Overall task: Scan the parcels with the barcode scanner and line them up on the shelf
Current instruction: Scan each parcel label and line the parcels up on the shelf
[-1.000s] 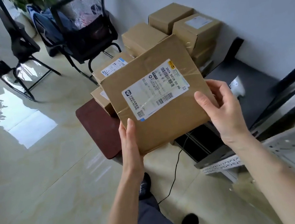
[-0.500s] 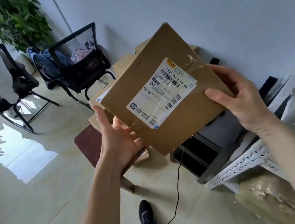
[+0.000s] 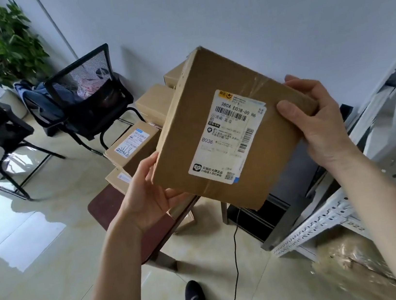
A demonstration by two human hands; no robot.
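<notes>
Head view, my left hand (image 3: 149, 197) cupping the parcel (image 3: 224, 130) at its lower left corner, fingers curled beneath, my right hand (image 3: 320, 120) gripping its upper right edge, label (image 3: 228, 136) facing me

Left hand (image 3: 147, 197) and right hand (image 3: 320, 120) gripping labelled parcel (image 3: 189, 130), shelf (image 3: 391, 122) alongside

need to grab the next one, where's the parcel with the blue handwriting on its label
In the head view it sits left of centre: the handwritten-label parcel lies on the stack beside the black mesh chair, just left of the held parcel.
</notes>
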